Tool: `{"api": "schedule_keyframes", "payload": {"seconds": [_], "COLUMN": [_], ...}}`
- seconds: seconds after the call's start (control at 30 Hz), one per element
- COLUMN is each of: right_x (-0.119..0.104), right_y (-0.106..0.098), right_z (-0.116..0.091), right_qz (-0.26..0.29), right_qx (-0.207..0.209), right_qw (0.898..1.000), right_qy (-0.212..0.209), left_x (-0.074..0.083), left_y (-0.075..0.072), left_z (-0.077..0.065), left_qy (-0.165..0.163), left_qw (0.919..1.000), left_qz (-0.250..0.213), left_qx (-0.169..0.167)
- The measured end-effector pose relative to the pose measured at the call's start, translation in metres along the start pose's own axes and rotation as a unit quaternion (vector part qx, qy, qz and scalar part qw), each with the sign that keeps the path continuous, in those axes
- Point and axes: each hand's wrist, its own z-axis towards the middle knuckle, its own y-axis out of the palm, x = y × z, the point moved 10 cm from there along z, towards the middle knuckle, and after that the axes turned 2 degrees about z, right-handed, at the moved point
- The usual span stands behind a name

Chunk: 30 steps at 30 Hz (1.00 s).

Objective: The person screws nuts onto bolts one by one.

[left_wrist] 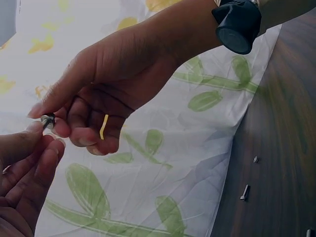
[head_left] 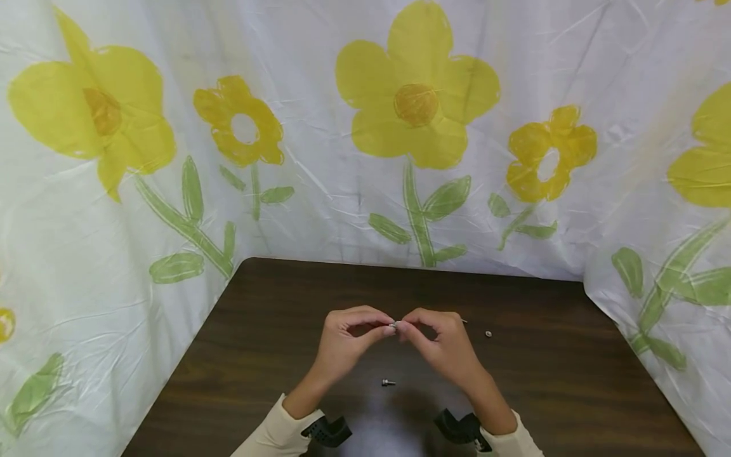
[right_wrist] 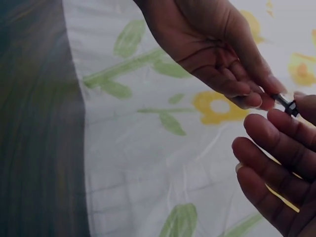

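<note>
Both hands meet above the middle of the table, fingertips close together around one small metal bolt (right_wrist: pixel 280 98). My left hand (head_left: pixel 345 339) pinches the bolt's thin shank between thumb and forefinger. At the bolt's thick, dark end, the thumb and fingers of my right hand (head_left: pixel 442 343) grip it; fingertips partly cover that end, so I cannot tell whether it is the head or a nut. Another bolt (head_left: pixel 388 383) lies on the tabletop below the hands. Beyond the right hand lie a small nut (head_left: pixel 488 334) and a further bolt (left_wrist: pixel 245 192), mostly hidden in the head view.
The dark wooden table (head_left: pixel 257 355) reaches back to a white curtain (head_left: pixel 320 209) printed with yellow flowers, which also hangs along both sides. Black wrist cameras (head_left: pixel 328 431) are strapped over the cream sleeves (head_left: pixel 280 431).
</note>
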Motion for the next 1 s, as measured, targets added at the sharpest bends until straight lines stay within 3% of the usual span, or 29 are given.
{"api": "schedule_keyframes", "payload": {"seconds": [0.37,0.67,1.0], "right_x": [0.01,-0.008,-0.005], "right_y": [0.003,-0.006,-0.005], "right_z": [-0.001,0.001,0.0], "right_qz": [0.0,-0.006,-0.011], "right_qx": [-0.018,0.016,0.011], "right_qw": [0.999,0.999,1.0], "right_qy": [0.041,-0.03,-0.019], "left_x": [-0.002,0.002,0.001], "left_y": [0.0,-0.005,-0.003], "left_z": [0.001,0.002,0.001], "left_qy": [-0.001,-0.001,0.01], "left_qw": [1.0,0.9999,0.9998], "left_qz": [0.006,0.005,0.012], "left_qx": [-0.001,0.009,0.01]}}
